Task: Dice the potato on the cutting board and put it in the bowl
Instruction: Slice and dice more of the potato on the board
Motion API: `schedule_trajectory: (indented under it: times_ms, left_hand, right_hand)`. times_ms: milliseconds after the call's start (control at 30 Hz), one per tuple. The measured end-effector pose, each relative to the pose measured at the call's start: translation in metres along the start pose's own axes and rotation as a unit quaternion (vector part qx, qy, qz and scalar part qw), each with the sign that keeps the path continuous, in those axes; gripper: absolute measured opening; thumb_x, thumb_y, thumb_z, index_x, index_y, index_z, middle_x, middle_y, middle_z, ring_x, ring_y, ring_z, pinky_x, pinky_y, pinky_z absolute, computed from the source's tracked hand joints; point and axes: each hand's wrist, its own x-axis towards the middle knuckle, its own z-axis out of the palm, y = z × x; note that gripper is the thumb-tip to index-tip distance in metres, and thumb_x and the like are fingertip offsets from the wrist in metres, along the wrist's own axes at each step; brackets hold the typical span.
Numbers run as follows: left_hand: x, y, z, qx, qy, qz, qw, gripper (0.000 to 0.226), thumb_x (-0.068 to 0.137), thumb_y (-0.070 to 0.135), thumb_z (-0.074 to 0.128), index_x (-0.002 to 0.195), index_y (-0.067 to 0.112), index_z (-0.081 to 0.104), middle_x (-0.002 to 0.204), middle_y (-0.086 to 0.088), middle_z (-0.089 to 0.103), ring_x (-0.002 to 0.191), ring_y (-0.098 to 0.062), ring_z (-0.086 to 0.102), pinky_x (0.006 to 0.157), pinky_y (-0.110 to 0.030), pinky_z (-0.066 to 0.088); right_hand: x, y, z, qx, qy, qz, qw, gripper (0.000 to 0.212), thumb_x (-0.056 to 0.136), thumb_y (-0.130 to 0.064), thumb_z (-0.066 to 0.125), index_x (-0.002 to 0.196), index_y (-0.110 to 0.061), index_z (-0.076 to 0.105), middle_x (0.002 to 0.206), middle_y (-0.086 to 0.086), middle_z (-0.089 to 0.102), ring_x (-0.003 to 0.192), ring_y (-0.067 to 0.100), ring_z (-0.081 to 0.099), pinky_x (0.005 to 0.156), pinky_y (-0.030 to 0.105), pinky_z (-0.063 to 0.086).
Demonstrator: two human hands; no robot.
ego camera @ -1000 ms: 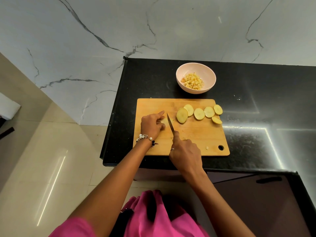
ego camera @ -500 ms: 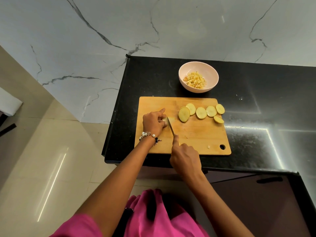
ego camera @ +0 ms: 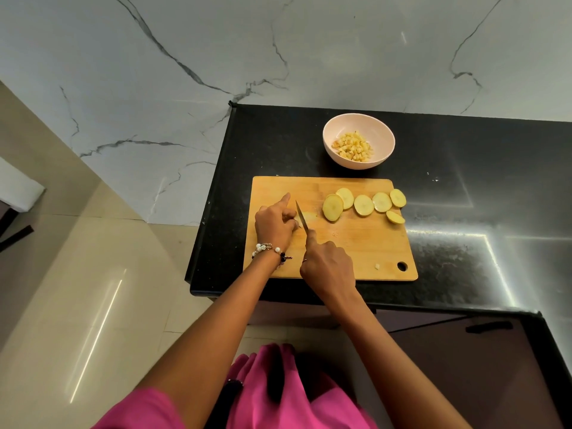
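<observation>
Wall (ego camera: 309, 51): pale grey marble with dark veining, from 9 to 3 o'clock. Counter (ego camera: 464, 187): polished black stone (speckled), bright strip-light reflections at 3 o'clock. Floor (ego camera: 77, 289): glossy beige tiles at 8 o'clock, 1 streak of reflected light. Cabinet front (ego camera: 448, 351): dark, at 5 o'clock.

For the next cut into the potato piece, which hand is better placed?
The right hand: it grips the knife, blade beside the potato piece. The left hand holds that piece on the cutting board.
</observation>
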Motion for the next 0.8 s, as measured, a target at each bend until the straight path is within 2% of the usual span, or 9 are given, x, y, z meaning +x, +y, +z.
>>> schedule_trajectory:
  times_ms: [67,167,300,400,467,567,633,700,800]
  left_hand:
    - [0.001,0.000,0.000,-0.001,0.002,-0.004,1.000,0.064,0.074,0.018,0.077,0.132,0.015,0.051,0.092,0.002,0.073,0.092,-0.018,0.062,0.084,-0.019,0.036]
    - [0.002,0.000,-0.001,0.006,0.005,-0.003,1.000,0.065,0.074,0.021,0.077,0.132,0.016,0.050,0.091,0.002,0.073,0.095,-0.018,0.059,0.081,-0.018,0.034]
    - [-0.001,0.001,-0.005,0.020,0.015,0.003,1.000,0.064,0.075,0.024,0.076,0.133,0.016,0.050,0.091,0.004,0.073,0.098,-0.017,0.054,0.075,-0.017,0.032]
    - [0.000,0.001,-0.008,-0.006,-0.009,0.005,1.000,0.063,0.075,0.019,0.076,0.132,0.014,0.051,0.092,0.002,0.073,0.097,-0.014,0.061,0.088,-0.023,0.043]
    - [0.002,-0.001,-0.015,-0.043,-0.031,-0.009,0.999,0.054,0.079,0.014,0.072,0.129,0.012,0.053,0.095,-0.001,0.073,0.095,-0.008,0.063,0.096,-0.022,0.043]
    - [0.003,-0.004,-0.027,-0.088,0.009,-0.036,0.995,0.035,0.087,0.009,0.063,0.122,0.010,0.060,0.098,-0.005,0.072,0.088,-0.006,0.063,0.090,-0.018,0.047]
    - [0.003,-0.006,-0.032,-0.106,0.047,-0.054,0.992,0.027,0.089,0.006,0.059,0.115,0.008,0.065,0.096,-0.006,0.072,0.081,-0.004,0.064,0.079,-0.014,0.052]
    - [0.004,-0.007,-0.035,-0.112,0.060,-0.065,0.990,0.024,0.090,0.003,0.056,0.111,0.006,0.067,0.094,-0.006,0.072,0.075,-0.004,0.064,0.066,-0.004,0.048]
    - [0.005,-0.006,-0.036,-0.121,0.054,-0.070,0.989,0.022,0.090,0.004,0.057,0.108,0.006,0.068,0.093,-0.006,0.072,0.075,-0.006,0.066,0.067,-0.009,0.051]
  right_hand:
    - [0.002,-0.002,0.003,0.001,0.003,-0.009,1.000,0.057,0.092,-0.009,0.033,0.148,-0.006,0.021,0.089,0.016,0.060,0.072,0.033,0.056,0.054,0.034,0.033]
    - [-0.003,0.000,0.004,-0.009,-0.006,-0.014,1.000,0.058,0.092,-0.008,0.033,0.148,-0.003,0.017,0.084,0.016,0.058,0.063,0.029,0.045,0.051,0.033,0.031]
    - [-0.029,0.004,0.006,-0.021,-0.040,-0.013,0.999,0.063,0.091,-0.008,0.034,0.150,-0.005,0.009,0.077,0.010,0.045,0.062,0.027,0.041,0.044,0.031,0.021]
    - [-0.036,0.010,-0.001,0.022,-0.051,0.012,0.998,0.059,0.094,-0.015,0.035,0.149,-0.011,0.013,0.090,0.013,0.057,0.067,0.027,0.044,0.054,0.033,0.032]
    - [-0.033,0.011,-0.005,0.063,-0.034,0.026,0.997,0.055,0.096,-0.019,0.035,0.148,-0.013,0.018,0.091,0.013,0.060,0.067,0.026,0.047,0.056,0.033,0.034]
    - [-0.026,0.004,-0.002,0.117,-0.015,0.020,0.993,0.054,0.096,-0.020,0.036,0.147,-0.012,0.023,0.089,0.015,0.063,0.070,0.029,0.054,0.055,0.033,0.036]
    - [-0.020,-0.006,0.006,0.124,-0.020,0.011,0.992,0.054,0.096,-0.019,0.035,0.148,-0.011,0.023,0.093,0.018,0.063,0.078,0.035,0.058,0.057,0.035,0.037]
    - [-0.014,-0.015,0.014,0.114,-0.026,0.010,0.993,0.056,0.095,-0.017,0.034,0.148,-0.009,0.020,0.097,0.020,0.062,0.083,0.037,0.058,0.058,0.035,0.035]
    - [-0.005,-0.027,0.024,0.102,-0.010,0.030,0.994,0.061,0.091,-0.010,0.035,0.149,-0.004,0.013,0.098,0.020,0.062,0.084,0.036,0.058,0.060,0.035,0.035]
